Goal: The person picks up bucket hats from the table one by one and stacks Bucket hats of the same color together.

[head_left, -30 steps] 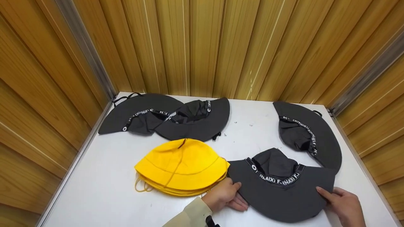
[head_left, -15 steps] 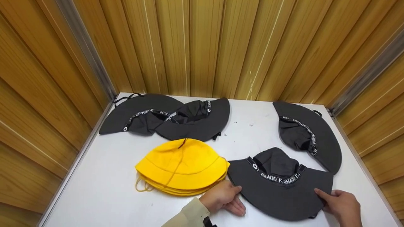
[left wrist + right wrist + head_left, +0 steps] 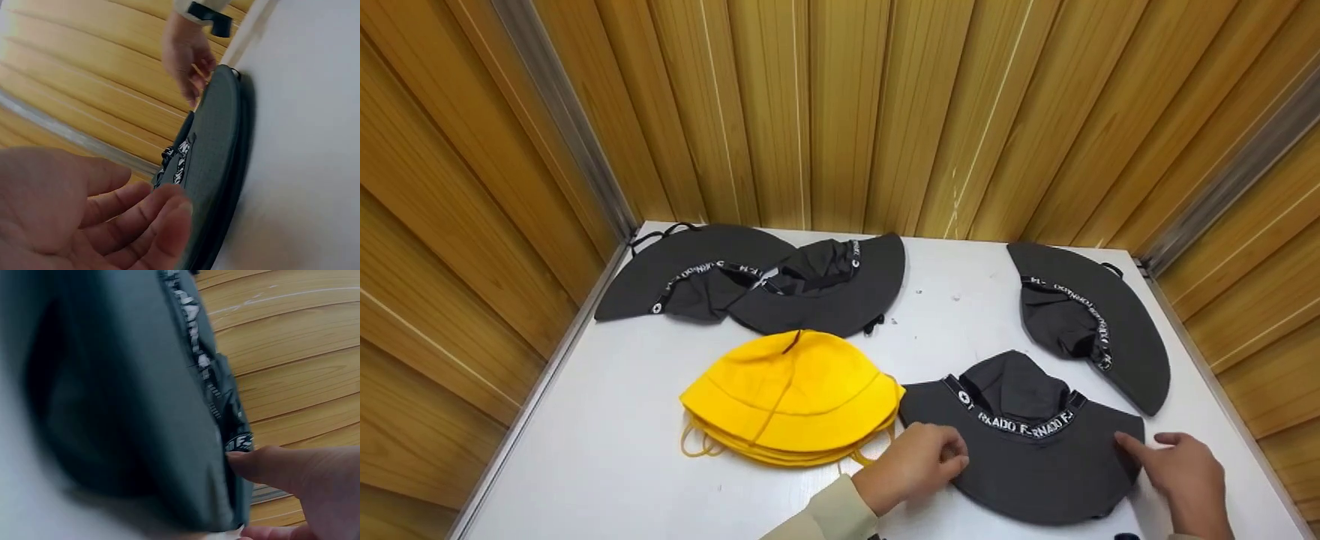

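Note:
A dark grey wide-brimmed hat (image 3: pixel 1050 472) lies folded at the front right, its lettered band and crown facing the back wall. My left hand (image 3: pixel 919 461) hovers at the left side of its brim, fingers loosely curled; the left wrist view shows the hand holding nothing, near the hat. At the right end of the brim is my right hand (image 3: pixel 1185 469), its thumb (image 3: pixel 256 464) against the cloth and its other fingers spread off the edge. A stack of yellow bucket hats (image 3: pixel 810 382) with thin cords sits left of the grey hat, close to its brim.
Two overlapping dark grey hats, one at the far left (image 3: pixel 690 255) and one beside it (image 3: pixel 840 300), lie along the back. Another grey hat (image 3: pixel 1125 322) lies at the back right. Wood-patterned walls (image 3: pixel 847 112) enclose the white table (image 3: pixel 607 450) on three sides.
My left hand has let go of the brim and lifted, its fingers curling in. The right hand's fingers have come out from beneath the brim. The grey hat's right end has shifted slightly left.

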Demonstrator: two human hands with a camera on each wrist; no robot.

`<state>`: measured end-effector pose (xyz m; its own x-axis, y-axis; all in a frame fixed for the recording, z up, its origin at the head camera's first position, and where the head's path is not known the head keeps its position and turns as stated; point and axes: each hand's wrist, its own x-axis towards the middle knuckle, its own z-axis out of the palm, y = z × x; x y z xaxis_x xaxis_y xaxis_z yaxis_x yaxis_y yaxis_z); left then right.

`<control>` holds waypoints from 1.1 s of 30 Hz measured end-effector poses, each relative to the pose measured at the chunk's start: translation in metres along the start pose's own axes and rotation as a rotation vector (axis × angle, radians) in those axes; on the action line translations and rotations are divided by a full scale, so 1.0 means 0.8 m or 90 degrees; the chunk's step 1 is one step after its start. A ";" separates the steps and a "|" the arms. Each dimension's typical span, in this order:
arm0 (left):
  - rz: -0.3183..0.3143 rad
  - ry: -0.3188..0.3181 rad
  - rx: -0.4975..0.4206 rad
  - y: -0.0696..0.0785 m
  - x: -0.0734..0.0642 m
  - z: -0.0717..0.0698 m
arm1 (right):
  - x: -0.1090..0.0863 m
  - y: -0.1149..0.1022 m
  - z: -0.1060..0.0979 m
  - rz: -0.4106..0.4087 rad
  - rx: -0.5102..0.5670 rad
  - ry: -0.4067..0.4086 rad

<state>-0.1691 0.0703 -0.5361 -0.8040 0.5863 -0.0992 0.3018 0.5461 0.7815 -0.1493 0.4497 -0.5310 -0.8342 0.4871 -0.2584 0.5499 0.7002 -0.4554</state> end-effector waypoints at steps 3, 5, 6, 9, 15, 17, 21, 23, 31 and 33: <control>0.091 0.039 0.179 0.001 0.009 0.010 | 0.014 -0.018 -0.014 -0.041 -0.010 0.018; 0.110 0.058 0.271 0.003 0.016 0.017 | 0.026 -0.031 -0.023 -0.063 -0.011 0.023; 0.106 0.060 0.305 0.005 0.020 0.020 | 0.032 -0.037 -0.027 -0.072 -0.010 0.027; 0.068 0.051 0.369 0.006 0.032 0.028 | 0.052 -0.051 -0.037 -0.091 0.002 0.042; -0.003 -0.005 0.413 0.002 0.047 0.041 | 0.097 -0.061 -0.044 -0.080 0.042 0.044; -0.013 -0.015 0.416 0.002 0.049 0.043 | 0.112 -0.060 -0.045 -0.065 0.057 0.038; -0.016 -0.025 0.409 0.005 0.051 0.048 | 0.138 -0.048 -0.045 -0.047 0.055 0.043; -0.017 -0.027 0.407 0.008 0.052 0.050 | 0.148 -0.039 -0.043 -0.031 0.042 0.040; -0.034 -0.026 0.415 0.013 0.056 0.053 | 0.167 -0.019 -0.036 0.059 -0.010 -0.033; -0.036 -0.029 0.410 0.012 0.056 0.053 | 0.168 -0.018 -0.033 0.070 -0.016 -0.050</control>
<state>-0.1803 0.1271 -0.5588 -0.8094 0.5635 -0.1657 0.5183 0.8179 0.2496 -0.2682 0.5192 -0.5367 -0.7694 0.5197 -0.3715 0.6377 0.6587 -0.3994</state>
